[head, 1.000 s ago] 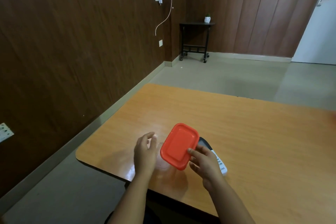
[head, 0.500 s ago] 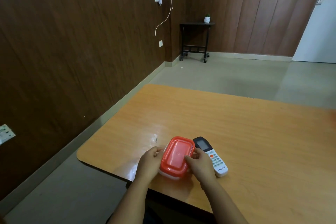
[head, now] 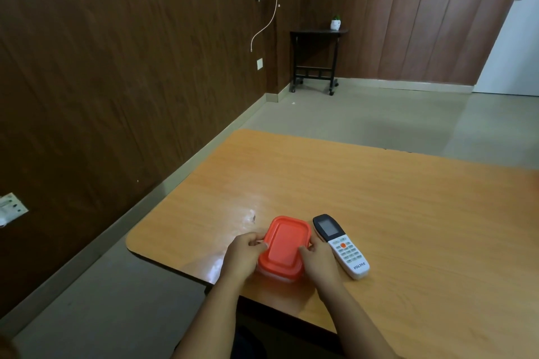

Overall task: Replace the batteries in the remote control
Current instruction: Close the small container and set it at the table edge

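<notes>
Head view: the red lid (head: 284, 245), tilted up a second ago, now sits flat on its clear box (head: 274, 274), with the left hand (head: 243, 256) and right hand (head: 319, 261) pinching its edges down and the remote control (head: 341, 245) lying face-up just right, unheld, so the box step is probably ending.

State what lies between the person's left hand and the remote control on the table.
In the head view, the red-lidded container and the right hand gripping it lie between the left hand and the remote control.
</notes>
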{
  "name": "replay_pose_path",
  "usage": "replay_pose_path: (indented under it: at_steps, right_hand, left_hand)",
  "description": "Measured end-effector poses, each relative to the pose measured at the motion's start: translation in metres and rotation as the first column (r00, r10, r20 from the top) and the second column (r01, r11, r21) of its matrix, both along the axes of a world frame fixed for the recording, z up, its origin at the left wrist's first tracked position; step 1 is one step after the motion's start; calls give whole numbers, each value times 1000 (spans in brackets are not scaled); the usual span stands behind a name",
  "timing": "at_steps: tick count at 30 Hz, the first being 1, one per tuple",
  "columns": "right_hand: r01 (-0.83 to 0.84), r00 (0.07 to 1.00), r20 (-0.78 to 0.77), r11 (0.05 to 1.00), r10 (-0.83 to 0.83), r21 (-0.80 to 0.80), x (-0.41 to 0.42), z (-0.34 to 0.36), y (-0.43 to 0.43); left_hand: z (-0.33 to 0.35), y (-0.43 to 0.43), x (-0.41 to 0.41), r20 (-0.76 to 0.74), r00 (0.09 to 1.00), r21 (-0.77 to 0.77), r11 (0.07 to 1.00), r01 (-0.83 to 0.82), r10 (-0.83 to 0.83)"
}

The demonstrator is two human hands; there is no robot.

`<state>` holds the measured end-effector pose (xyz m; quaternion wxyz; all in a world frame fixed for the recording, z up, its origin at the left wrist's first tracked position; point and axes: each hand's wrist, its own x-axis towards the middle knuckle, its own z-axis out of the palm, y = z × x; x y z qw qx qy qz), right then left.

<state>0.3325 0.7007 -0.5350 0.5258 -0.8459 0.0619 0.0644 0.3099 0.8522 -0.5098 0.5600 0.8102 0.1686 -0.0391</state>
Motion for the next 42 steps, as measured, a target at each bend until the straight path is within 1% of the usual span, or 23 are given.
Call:
replay_pose_path:
  at_steps: [3, 8, 11, 14, 17, 19, 21, 23, 24, 25, 26, 27, 28, 30, 31, 33, 35, 36, 37, 38, 40, 42]
  right_hand:
    - [-31, 997, -65, 997, 36, 74, 1, 1, -2]
    - [-24, 993, -110, 992, 38, 126, -2, 1, -1]
    - [-52, 991, -119, 992, 66, 112, -5, 2, -1]
    - [-120, 984, -125, 992, 124, 41, -8, 4, -1]
    - [-136, 981, -135, 991, 136, 9, -11, 9, -1]
    - [-120, 983, -134, 992, 122, 25, -11, 11, -2]
    - [-103, 987, -118, 994, 106, 34, -9, 11, -3]
    - [-139, 989, -52, 987, 135, -81, -5, 2, -4]
    - [-153, 988, -33, 979, 150, -131, -5, 1, -4]
    - [-162, 987, -29, 975, 160, -150, -9, 9, -4]
    - [-170, 985, -28, 974, 168, -150, -13, 16, -4]
    - [-177, 984, -25, 973, 175, -145, -17, 23, -5]
    - [-184, 983, -18, 971, 183, -152, -18, 24, -5]
    - [-181, 983, 6, 965, 186, -191, -18, 26, -7]
    - [-175, 983, 17, 960, 183, -217, -17, 26, -7]
    - [-185, 981, 15, 950, 195, -251, -15, 25, -9]
    - [-212, 975, 5, 941, 221, -263, -13, 24, -10]
    - [-227, 972, -2, 940, 234, -256, -11, 22, -11]
    - [-247, 967, -5, 936, 254, -250, -9, 21, -13]
    - [-269, 962, -19, 932, 273, -241, -6, 21, -15]
    - [-316, 949, -68, 928, 309, -199, -1, 21, -19]
    - [-357, 933, -107, 920, 343, -165, 2, 23, -21]
  left_hand:
    - [-1, 2, 3, -61, 998, -129, 992, -11, 3]
    - [-2, 3, 5, -89, 996, -176, 984, -20, 4]
    - [-6, 3, 9, -104, 995, -149, 988, -25, 9]
    - [-10, 3, 14, -131, 991, -132, 991, -22, 4]
    - [-7, 4, 16, -179, 984, -179, 984, -17, -16]
    - [-5, 7, 17, -173, 984, -188, 982, 15, -48]
    - [-7, 8, 16, -125, 986, -117, 988, 97, -111]
    - [-9, 8, 16, -87, 975, 53, 976, 211, -206]
    - [-10, 6, 16, -95, 964, 168, 950, 263, -250]
    - [-11, 3, 17, -102, 955, 284, 911, 297, -280]
    - [-13, 1, 19, -91, 954, 386, 873, 300, -287]
    - [-14, -2, 21, -42, 960, 456, 850, 265, -277]
    - [-15, -4, 23, 24, 969, 485, 851, 204, -246]
    - [-17, -8, 34, 138, 978, 424, 902, 84, -155]
    - [-19, -10, 41, 156, 981, 368, 929, 47, -111]
    - [-24, -12, 54, 143, 989, 290, 957, -13, -30]
    - [-30, -12, 62, 124, 992, 257, 964, -65, 34]
    - [-32, -12, 64, 123, 992, 262, 962, -70, 39]
    - [-33, -13, 66, 119, 992, 290, 955, -62, 28]
    - [-33, -14, 67, 109, 994, 352, 935, -43, 5]
    - [-33, -17, 67, 92, 995, 489, 872, -5, -46]
    - [-34, -18, 69, 105, 992, 551, 834, 7, -77]
